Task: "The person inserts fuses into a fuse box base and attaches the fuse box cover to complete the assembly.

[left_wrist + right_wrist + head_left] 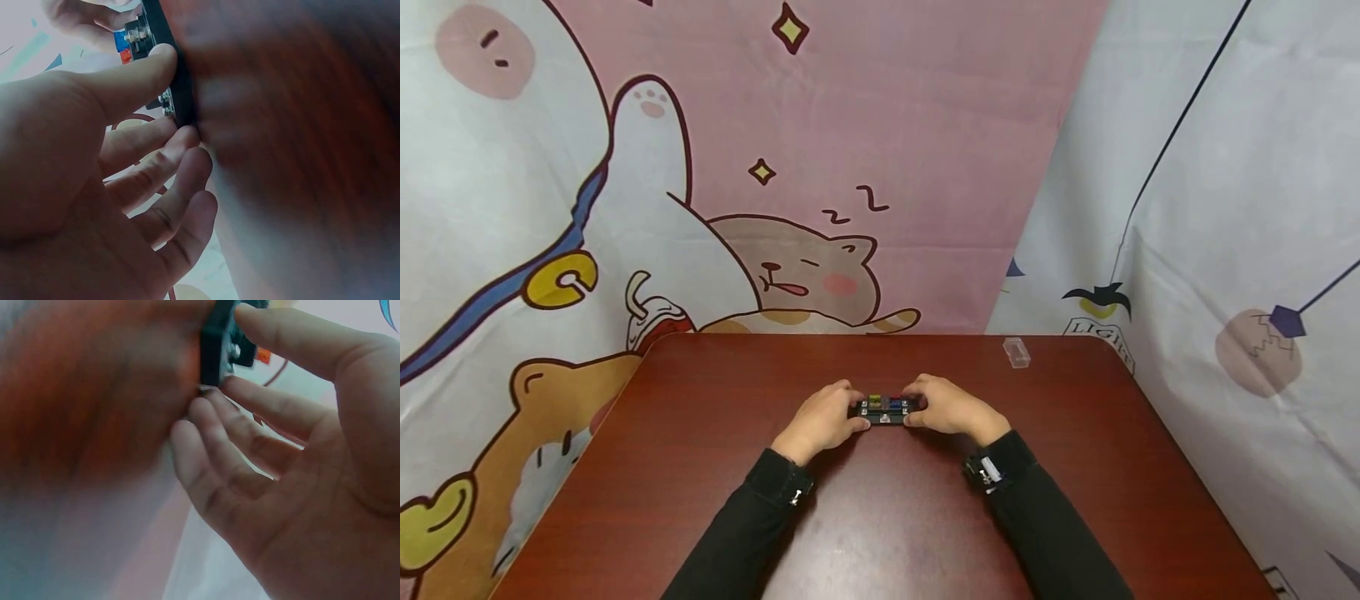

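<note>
A small black fuse block (pixel 885 419) with silver screw terminals and yellow, red and blue blade fuses lies lengthwise across the middle of the table. My left hand (pixel 823 419) pinches its left end, thumb on the near side and fingers at the far side. At the right end my right hand (pixel 953 408) grips it the same way. In the left wrist view the thumb presses against the black base (pixel 181 87), while the lower fingers curl loosely beside it. The right wrist view shows the block's end (pixel 214 353) between thumb and index finger, close to the tabletop.
A small clear plastic box (pixel 1017 352) sits near the back edge of the reddish-brown wooden table (pixel 700 500), to the right of the hands. Behind the table hangs a printed cartoon cloth (pixel 940 167). Dark sleeves with wrist-worn devices cover both forearms.
</note>
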The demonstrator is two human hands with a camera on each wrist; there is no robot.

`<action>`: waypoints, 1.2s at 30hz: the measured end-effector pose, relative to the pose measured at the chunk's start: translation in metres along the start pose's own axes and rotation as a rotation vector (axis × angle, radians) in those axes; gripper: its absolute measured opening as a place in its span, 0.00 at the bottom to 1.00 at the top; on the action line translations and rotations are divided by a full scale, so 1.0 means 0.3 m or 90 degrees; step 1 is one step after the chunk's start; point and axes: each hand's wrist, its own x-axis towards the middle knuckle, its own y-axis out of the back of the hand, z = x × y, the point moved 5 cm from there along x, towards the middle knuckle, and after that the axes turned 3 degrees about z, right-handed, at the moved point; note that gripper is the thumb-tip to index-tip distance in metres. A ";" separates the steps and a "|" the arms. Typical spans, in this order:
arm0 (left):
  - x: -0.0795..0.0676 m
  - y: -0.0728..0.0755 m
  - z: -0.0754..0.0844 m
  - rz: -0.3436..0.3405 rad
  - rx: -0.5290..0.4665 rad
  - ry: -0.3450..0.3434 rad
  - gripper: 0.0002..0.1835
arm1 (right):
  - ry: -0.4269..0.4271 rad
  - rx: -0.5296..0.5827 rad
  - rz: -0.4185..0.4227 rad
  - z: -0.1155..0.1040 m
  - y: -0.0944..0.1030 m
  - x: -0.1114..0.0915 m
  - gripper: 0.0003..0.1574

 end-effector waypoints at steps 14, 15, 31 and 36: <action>-0.007 0.017 0.013 0.001 0.012 0.006 0.27 | -0.108 -0.026 0.210 0.152 0.201 -0.048 0.23; -0.008 0.015 0.012 0.000 0.010 0.007 0.27 | -0.122 -0.028 0.235 0.169 0.219 -0.052 0.22; -0.006 -0.008 0.008 -0.009 0.000 -0.002 0.28 | -0.334 -0.066 0.278 0.491 0.418 -0.138 0.40; -0.005 -0.007 -0.004 -0.003 -0.002 0.005 0.27 | -0.325 -0.100 0.284 0.524 0.401 -0.114 0.40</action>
